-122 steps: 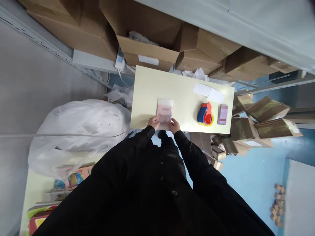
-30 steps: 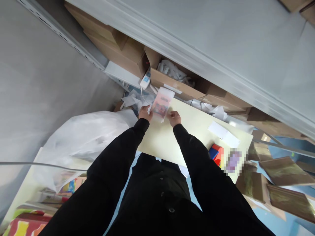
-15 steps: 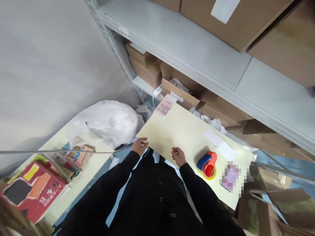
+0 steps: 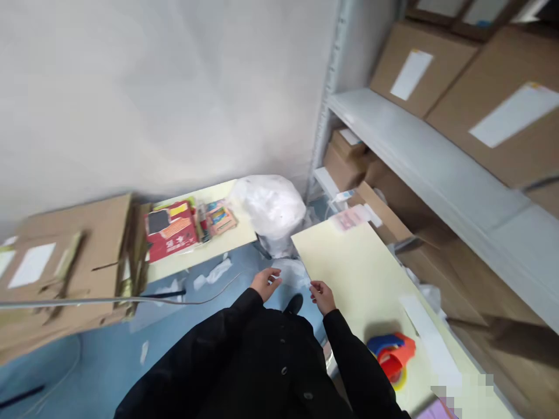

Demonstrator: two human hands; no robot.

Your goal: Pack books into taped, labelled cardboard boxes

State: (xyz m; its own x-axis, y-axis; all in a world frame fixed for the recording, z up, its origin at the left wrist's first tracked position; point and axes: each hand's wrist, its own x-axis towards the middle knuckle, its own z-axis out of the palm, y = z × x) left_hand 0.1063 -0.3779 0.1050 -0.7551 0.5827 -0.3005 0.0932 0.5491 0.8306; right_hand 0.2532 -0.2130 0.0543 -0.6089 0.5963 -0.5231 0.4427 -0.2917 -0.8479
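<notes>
Over the blue floor, my left hand (image 4: 265, 283) is held out in the gap between two tables, holding nothing, its fingers apart. My right hand (image 4: 322, 295) hovers at the near left edge of the pale yellow table (image 4: 349, 262); its fingers are loosely bent and slightly apart, and I see nothing in them. At that table's far corner lies a flat pink packet in clear wrapping (image 4: 350, 217), away from both hands. A red and blue tape dispenser (image 4: 392, 352) with yellow tape sits to the right of my right forearm.
A big white plastic bag (image 4: 271, 206) bulges at the end of the left table (image 4: 187, 259), beside a red packet (image 4: 172, 230) and small colourful boxes (image 4: 220, 216). Flattened cardboard (image 4: 78, 256) stands far left. Shelves with cartons (image 4: 423, 64) rise at right. A cable (image 4: 131, 300) crosses the left side.
I set the pink packet down at the table's far corner and let it go. Both hands drew back, and my view has swung left towards the other table and the white bag.
</notes>
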